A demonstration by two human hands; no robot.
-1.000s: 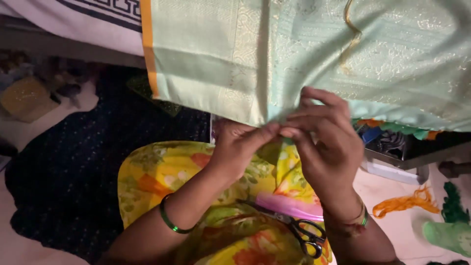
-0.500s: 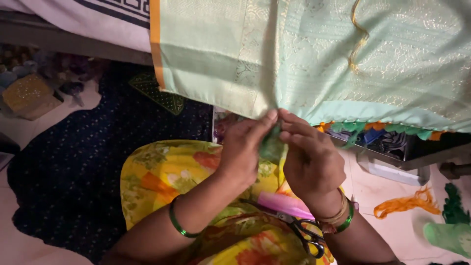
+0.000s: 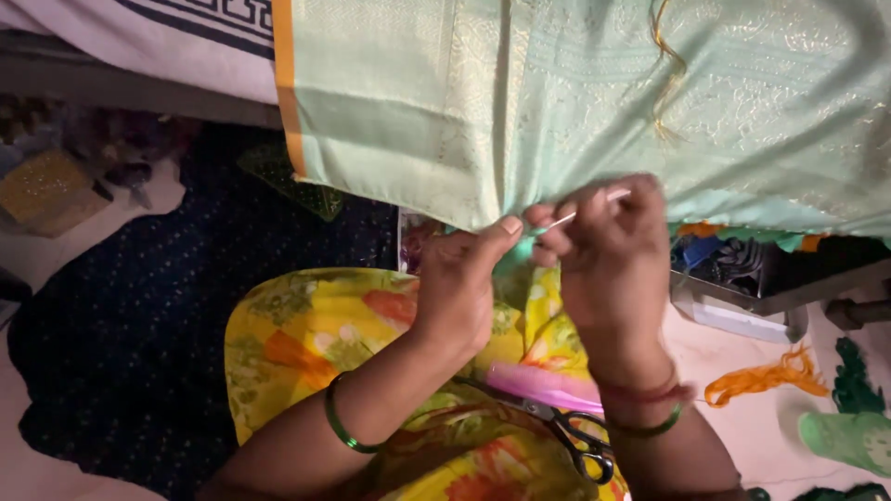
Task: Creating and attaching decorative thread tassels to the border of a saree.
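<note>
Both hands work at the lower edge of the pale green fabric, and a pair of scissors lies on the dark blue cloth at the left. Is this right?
Not quite. In the head view, both the left hand and the right hand do work at the lower edge of the pale green fabric, but the scissors lie on the yellow floral cloth in the lap, not on the dark blue cloth.

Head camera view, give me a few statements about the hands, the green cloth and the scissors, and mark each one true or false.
1. Both hands pinch the lower edge of the pale green cloth. True.
2. The right hand holds the scissors. False: the scissors lie on the lap, below the hands; the right hand grips a thin needle.
3. The left hand has a green bangle on its wrist. True.
4. The cloth has a blue stripe along its left border. False: the stripe is orange.
</note>
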